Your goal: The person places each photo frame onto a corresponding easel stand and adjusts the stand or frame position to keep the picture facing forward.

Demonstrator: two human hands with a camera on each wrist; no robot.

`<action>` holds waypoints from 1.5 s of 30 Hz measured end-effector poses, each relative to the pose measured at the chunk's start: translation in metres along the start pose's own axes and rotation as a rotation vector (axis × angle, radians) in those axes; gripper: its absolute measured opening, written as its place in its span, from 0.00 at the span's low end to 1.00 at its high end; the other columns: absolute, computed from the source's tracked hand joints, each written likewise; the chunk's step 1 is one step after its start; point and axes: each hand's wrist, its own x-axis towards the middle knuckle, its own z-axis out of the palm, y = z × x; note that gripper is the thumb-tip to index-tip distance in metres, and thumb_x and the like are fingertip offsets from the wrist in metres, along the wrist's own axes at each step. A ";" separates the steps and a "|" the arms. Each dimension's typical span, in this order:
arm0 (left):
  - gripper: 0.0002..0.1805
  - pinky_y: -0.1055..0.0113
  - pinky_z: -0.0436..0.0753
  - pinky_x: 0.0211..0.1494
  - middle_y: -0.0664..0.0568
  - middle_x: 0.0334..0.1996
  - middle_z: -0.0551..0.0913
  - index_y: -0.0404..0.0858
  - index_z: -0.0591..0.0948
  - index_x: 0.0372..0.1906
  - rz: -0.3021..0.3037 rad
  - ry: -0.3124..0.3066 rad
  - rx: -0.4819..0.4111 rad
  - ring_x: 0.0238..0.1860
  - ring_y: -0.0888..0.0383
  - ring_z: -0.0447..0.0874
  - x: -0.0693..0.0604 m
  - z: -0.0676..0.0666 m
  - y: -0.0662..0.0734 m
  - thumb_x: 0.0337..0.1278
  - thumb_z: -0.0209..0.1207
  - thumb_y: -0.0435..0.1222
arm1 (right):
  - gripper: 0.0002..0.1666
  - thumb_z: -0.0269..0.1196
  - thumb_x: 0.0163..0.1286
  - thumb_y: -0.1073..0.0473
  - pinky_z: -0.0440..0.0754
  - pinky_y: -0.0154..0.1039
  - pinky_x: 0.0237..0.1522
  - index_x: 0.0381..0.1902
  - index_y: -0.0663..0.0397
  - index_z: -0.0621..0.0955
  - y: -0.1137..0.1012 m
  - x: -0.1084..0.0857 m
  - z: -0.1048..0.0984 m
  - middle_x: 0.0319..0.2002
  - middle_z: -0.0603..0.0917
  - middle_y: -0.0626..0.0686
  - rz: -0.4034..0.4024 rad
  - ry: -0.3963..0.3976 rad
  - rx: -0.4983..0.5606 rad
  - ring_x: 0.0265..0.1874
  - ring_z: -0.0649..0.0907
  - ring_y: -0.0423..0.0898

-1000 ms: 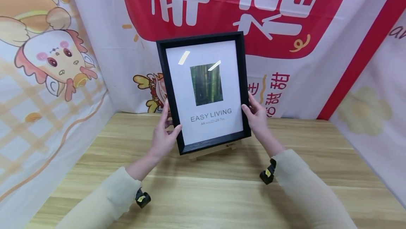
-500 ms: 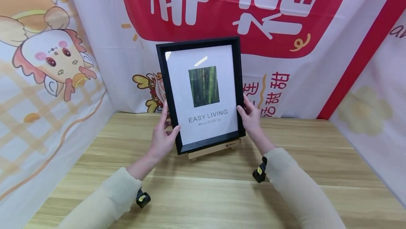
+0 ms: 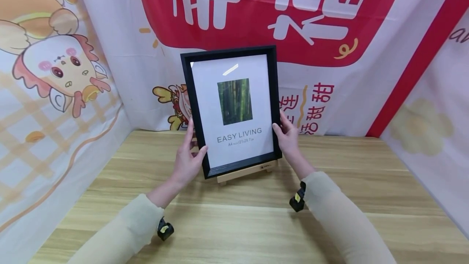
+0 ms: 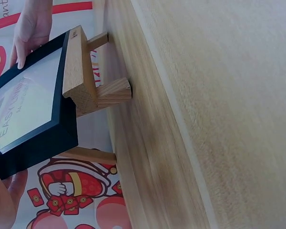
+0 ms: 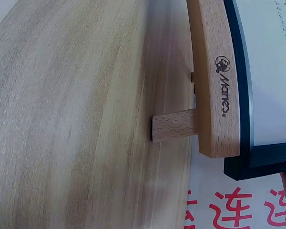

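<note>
A black picture frame (image 3: 205, 113) with a white insert, a green bamboo picture and the words "EASY LIVING" leans back, slightly turned. Its lower edge meets the ledge of a small wooden easel (image 3: 249, 171); both lower corners reach past the ledge ends, as the left wrist view and right wrist view (image 5: 218, 114) show. My left hand (image 3: 187, 160) holds the frame's left side, thumb at the front edge and fingers toward the back. On the opposite side my right hand (image 3: 288, 136) grips the frame the same way. Most of the easel is hidden behind the frame.
The easel's feet stand on a wood-grain table (image 3: 234, 227). A printed cloth (image 3: 348, 93) with red lettering hangs close behind, and more printed cloths (image 3: 66, 105) line both sides. A small black camera (image 3: 165, 229) is strapped to each wrist.
The frame has come down and a little to the left, mostly in the first half second, exposing more of the easel's ledge. My right hand moved left with it; my left hand barely shifted.
</note>
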 end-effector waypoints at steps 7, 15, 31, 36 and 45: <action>0.52 0.58 0.85 0.42 0.49 0.69 0.65 0.65 0.41 0.77 0.018 0.015 0.024 0.48 0.48 0.78 0.000 0.000 -0.004 0.63 0.58 0.26 | 0.31 0.53 0.73 0.72 0.72 0.40 0.62 0.72 0.58 0.64 -0.001 0.001 0.001 0.69 0.67 0.56 -0.007 -0.001 -0.011 0.65 0.71 0.52; 0.51 0.55 0.85 0.45 0.43 0.63 0.67 0.64 0.43 0.77 0.007 0.012 0.037 0.50 0.47 0.78 -0.004 0.000 -0.008 0.63 0.59 0.28 | 0.33 0.54 0.73 0.68 0.74 0.43 0.60 0.74 0.56 0.62 -0.003 -0.007 -0.007 0.65 0.70 0.63 0.042 -0.064 -0.113 0.58 0.73 0.55; 0.61 0.52 0.83 0.48 0.43 0.71 0.55 0.61 0.41 0.77 -0.110 -0.016 -0.016 0.60 0.39 0.69 -0.058 0.023 -0.013 0.50 0.66 0.22 | 0.50 0.63 0.67 0.70 0.72 0.61 0.59 0.78 0.55 0.48 0.009 -0.053 -0.043 0.68 0.60 0.70 0.174 -0.311 -0.192 0.61 0.69 0.69; 0.63 0.57 0.84 0.47 0.38 0.71 0.55 0.58 0.40 0.78 -0.164 -0.015 -0.043 0.61 0.34 0.69 -0.064 0.031 -0.021 0.48 0.64 0.18 | 0.56 0.65 0.62 0.73 0.73 0.59 0.58 0.78 0.49 0.47 0.019 -0.058 -0.042 0.69 0.57 0.71 0.174 -0.335 -0.192 0.60 0.69 0.72; 0.66 0.49 0.69 0.65 0.44 0.75 0.49 0.61 0.35 0.77 -0.204 -0.001 0.020 0.70 0.42 0.55 -0.067 0.039 -0.024 0.46 0.66 0.19 | 0.64 0.64 0.57 0.80 0.78 0.48 0.55 0.79 0.45 0.40 0.030 -0.067 -0.033 0.69 0.53 0.74 0.190 -0.388 -0.147 0.57 0.72 0.72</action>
